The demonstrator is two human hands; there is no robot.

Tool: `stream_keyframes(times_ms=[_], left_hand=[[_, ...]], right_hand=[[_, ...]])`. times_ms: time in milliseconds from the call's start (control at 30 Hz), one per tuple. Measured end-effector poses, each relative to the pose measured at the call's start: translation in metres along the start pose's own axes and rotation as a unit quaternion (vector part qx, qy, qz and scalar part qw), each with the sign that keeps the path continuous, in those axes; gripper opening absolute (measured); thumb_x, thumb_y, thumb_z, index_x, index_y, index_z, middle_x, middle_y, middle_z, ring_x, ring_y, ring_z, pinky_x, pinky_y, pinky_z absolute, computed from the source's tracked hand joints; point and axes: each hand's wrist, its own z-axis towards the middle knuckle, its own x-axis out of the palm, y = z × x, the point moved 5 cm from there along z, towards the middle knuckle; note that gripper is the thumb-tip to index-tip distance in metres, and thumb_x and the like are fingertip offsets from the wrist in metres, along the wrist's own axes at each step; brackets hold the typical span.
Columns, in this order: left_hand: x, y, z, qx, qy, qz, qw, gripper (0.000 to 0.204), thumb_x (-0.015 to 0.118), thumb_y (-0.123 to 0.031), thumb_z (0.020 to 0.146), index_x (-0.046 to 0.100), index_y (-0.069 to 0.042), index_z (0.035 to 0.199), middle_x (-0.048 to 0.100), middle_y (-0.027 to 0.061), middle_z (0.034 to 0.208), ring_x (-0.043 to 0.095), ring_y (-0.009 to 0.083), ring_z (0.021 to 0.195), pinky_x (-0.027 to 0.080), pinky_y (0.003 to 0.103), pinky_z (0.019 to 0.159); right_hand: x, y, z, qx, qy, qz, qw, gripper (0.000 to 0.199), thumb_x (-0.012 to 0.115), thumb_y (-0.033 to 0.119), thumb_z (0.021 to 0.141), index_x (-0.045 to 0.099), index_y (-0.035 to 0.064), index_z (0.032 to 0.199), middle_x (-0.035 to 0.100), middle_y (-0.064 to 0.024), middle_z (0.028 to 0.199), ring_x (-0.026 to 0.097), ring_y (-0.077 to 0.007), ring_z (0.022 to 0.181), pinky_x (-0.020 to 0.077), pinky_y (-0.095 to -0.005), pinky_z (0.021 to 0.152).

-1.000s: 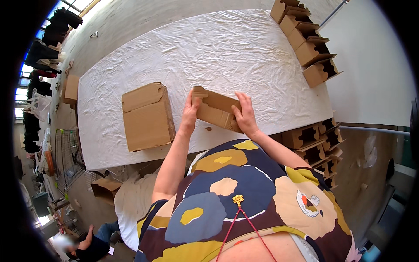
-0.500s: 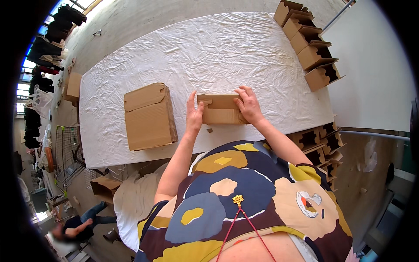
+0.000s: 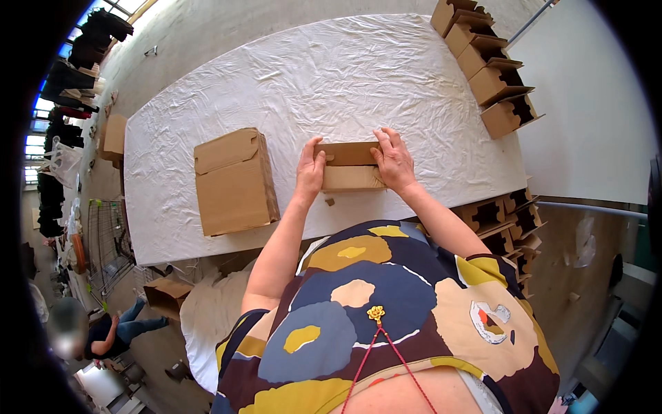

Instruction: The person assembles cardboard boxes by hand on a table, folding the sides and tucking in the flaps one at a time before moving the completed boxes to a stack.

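A small brown cardboard box [image 3: 354,178] stands near the front edge of the cloth-covered table, its top side facing me. My left hand [image 3: 311,168] grips its left end, thumb on the near side and fingers behind. At the right end my right hand [image 3: 395,162] holds it the same way, fingers over the far upper edge. The box's underside and its far wall are hidden. Left of my left hand lies a stack of flat folded cardboard boxes [image 3: 231,181]. A small brown cardboard scrap [image 3: 329,202] rests just in front of the held box.
Several open cardboard boxes [image 3: 498,81] stand in a row along the table's right edge. More boxes [image 3: 507,228] are piled below the table at the right. White wrinkled cloth [image 3: 324,76] covers the table. Another person [image 3: 103,338] is at the far lower left.
Both hands have shifted slightly at the box ends, and the box has tipped a little, its far wall showing more. At the lower left the other person has moved.
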Motion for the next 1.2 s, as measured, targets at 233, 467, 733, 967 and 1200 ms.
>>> stream_keyframes(times_ms=[233, 467, 733, 967, 1200], left_hand=[[-0.019, 0.013, -0.017, -0.122, -0.035, -0.168, 0.978, 0.064, 0.04, -0.056, 0.103, 0.03, -0.022, 0.156, 0.041, 0.0119, 0.153, 0.042, 0.0268, 0.136, 0.032, 0.038, 0.112], [-0.023, 0.017, -0.034, -0.269, 0.042, -0.234, 0.933, 0.074, 0.039, -0.069, 0.098, 0.041, -0.014, 0.147, 0.05, 0.0102, 0.144, 0.045, 0.0205, 0.133, 0.035, 0.038, 0.109], [-0.048, -0.025, -0.034, -0.019, -0.08, -0.343, 0.936, 0.058, 0.043, -0.061, 0.1, 0.049, -0.011, 0.129, 0.057, 0.0018, 0.113, 0.053, 0.0129, 0.111, 0.042, 0.035, 0.1], [-0.022, 0.014, -0.041, -0.032, -0.107, -0.249, 0.962, 0.062, 0.045, -0.054, 0.103, 0.043, -0.008, 0.144, 0.054, 0.0056, 0.126, 0.048, 0.0158, 0.118, 0.036, 0.033, 0.104], [-0.034, -0.013, -0.036, 0.014, -0.143, -0.051, 0.988, 0.066, 0.05, -0.053, 0.101, 0.046, -0.003, 0.144, 0.051, 0.0128, 0.131, 0.046, 0.025, 0.126, 0.034, 0.037, 0.11]], right_hand=[[0.008, -0.069, -0.011, 0.12, -0.022, 0.269, 0.955, 0.051, 0.055, 0.038, 0.101, 0.052, 0.0072, 0.141, 0.053, -0.0149, 0.14, 0.054, -0.0311, 0.124, 0.0442, -0.0399, 0.104], [0.017, -0.078, -0.041, 0.42, 0.237, 0.38, 0.789, 0.076, 0.041, 0.072, 0.094, 0.049, 0.016, 0.144, 0.054, -0.0107, 0.14, 0.06, -0.034, 0.111, 0.0517, -0.05, 0.088], [-0.012, -0.041, -0.009, 0.23, 0.056, 0.575, 0.783, 0.047, 0.052, 0.053, 0.101, 0.06, 0.0123, 0.124, 0.062, -0.0002, 0.121, 0.058, -0.0127, 0.111, 0.0473, -0.0341, 0.089], [0.023, -0.035, -0.019, 0.191, 0.082, 0.465, 0.86, 0.05, 0.05, 0.042, 0.104, 0.051, 0.0071, 0.14, 0.056, -0.0065, 0.134, 0.052, -0.0165, 0.122, 0.0444, -0.0353, 0.1], [0.006, -0.016, -0.002, 0.055, 0.03, 0.228, 0.972, 0.05, 0.065, 0.015, 0.092, 0.052, 0.0045, 0.138, 0.059, -0.017, 0.128, 0.058, -0.0302, 0.114, 0.0453, -0.0366, 0.099]])
